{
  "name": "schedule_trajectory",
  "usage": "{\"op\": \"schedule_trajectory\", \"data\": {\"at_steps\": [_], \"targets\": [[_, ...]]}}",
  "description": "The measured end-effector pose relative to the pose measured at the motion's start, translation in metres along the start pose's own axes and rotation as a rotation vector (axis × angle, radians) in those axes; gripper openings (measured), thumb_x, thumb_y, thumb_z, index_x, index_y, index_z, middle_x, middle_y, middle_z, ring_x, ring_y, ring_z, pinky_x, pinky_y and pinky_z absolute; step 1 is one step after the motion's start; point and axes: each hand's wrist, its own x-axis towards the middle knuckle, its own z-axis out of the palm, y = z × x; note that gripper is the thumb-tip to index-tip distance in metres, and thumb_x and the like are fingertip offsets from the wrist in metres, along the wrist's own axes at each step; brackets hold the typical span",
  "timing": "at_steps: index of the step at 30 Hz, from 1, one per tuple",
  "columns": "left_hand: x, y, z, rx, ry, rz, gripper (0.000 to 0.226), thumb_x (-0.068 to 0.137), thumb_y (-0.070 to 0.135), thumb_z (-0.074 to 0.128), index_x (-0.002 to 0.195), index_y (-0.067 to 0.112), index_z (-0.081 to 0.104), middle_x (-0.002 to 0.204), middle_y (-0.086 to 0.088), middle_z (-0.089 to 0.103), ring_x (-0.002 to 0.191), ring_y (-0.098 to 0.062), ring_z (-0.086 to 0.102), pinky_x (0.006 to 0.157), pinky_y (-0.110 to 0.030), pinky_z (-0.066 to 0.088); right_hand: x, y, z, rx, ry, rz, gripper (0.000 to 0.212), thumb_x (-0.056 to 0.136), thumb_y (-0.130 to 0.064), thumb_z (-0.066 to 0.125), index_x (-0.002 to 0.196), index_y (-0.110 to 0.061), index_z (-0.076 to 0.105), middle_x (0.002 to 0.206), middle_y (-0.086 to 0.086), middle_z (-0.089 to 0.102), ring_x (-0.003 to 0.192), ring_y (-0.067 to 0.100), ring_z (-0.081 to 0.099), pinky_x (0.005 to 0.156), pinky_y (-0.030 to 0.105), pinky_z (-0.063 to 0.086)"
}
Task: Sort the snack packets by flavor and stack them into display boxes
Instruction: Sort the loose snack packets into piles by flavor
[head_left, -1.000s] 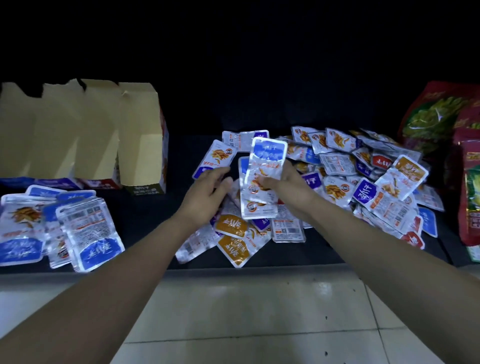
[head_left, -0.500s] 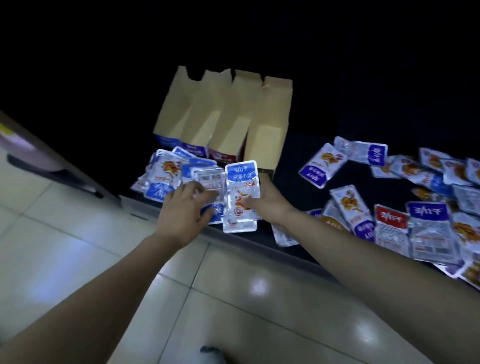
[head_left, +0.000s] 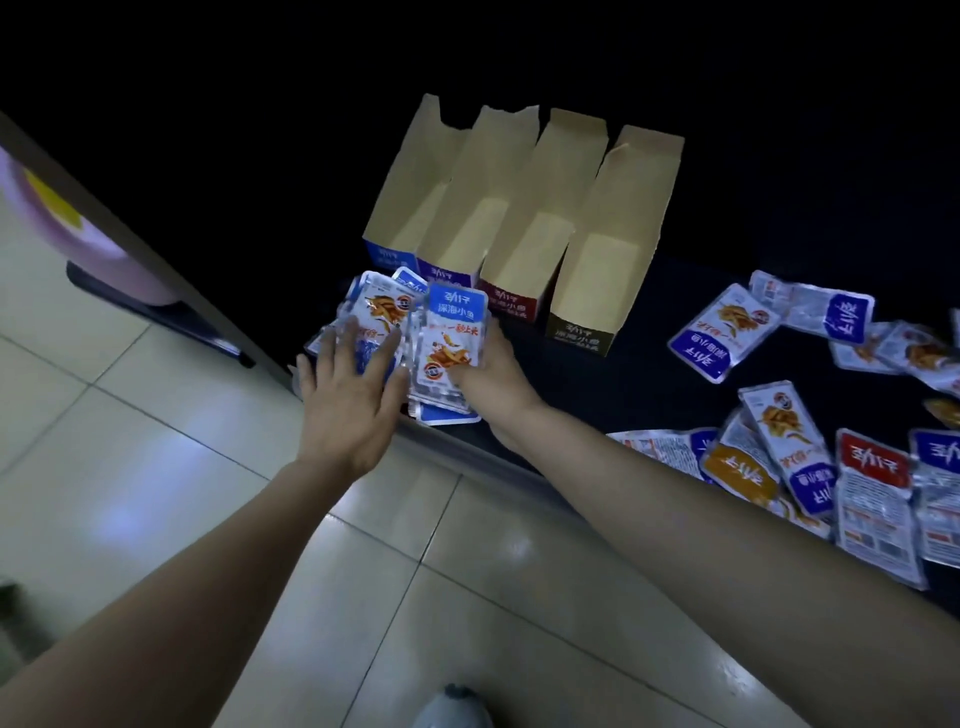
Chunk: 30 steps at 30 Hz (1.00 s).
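Head view | my right hand (head_left: 488, 371) pinches blue packet (head_left: 453, 332), long axis away from me, blue end toward boxes (head_left: 524, 208) | left hand (head_left: 348, 402) spread on pile (head_left: 376, 306)

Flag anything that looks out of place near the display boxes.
The blue packets lie in a loose, fanned heap before the four empty display boxes. The lowest packet juts over the shelf edge, where it could slip off.

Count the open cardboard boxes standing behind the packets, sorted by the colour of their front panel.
Blue-fronted box: 1
Purple-fronted box: 1
Red-fronted box: 1
Gold-fronted box: 1
Total: 4
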Motion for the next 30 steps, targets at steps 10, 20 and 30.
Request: {"op": "schedule_trajectory", "data": {"at_steps": [10, 20, 30], "targets": [[0.010, -0.003, -0.001, -0.221, -0.045, -0.163, 0.099, 0.072, 0.082, 0.004, 0.153, 0.027, 0.021, 0.161, -0.010, 0.008, 0.148, -0.022, 0.002, 0.120, -0.040, 0.002, -0.002, 0.006, 0.005, 0.002, 0.046, 0.007, 0.058, 0.091, -0.012, 0.059, 0.142, -0.029, 0.037, 0.140, 0.007, 0.046, 0.119, 0.019, 0.056, 0.098, 0.043, 0.051], [0.022, -0.017, 0.000, -0.186, 0.205, -0.153, 0.070, 0.095, 0.044, 0.049, 0.152, 0.012, 0.023, 0.154, -0.019, 0.026, 0.139, -0.034, 0.026, 0.113, -0.043, 0.025, 0.033, -0.014, 0.050, -0.107, -0.075, -0.113, 0.076, 0.078, -0.025, 0.062, 0.146, -0.038, 0.030, 0.139, -0.003, 0.050, 0.130, 0.023, 0.043, 0.108, 0.046, 0.041], [0.016, 0.002, -0.001, -0.052, 0.162, -0.043, 0.062, 0.091, 0.050, 0.033, 0.146, 0.021, 0.038, 0.151, -0.018, 0.028, 0.139, -0.034, 0.026, 0.112, -0.048, 0.023, 0.018, 0.009, -0.002, -0.173, 0.013, -0.159, 0.056, 0.092, -0.002, 0.054, 0.145, -0.010, 0.039, 0.140, 0.011, 0.041, 0.124, 0.020, 0.050, 0.107, 0.040, 0.043]]}}
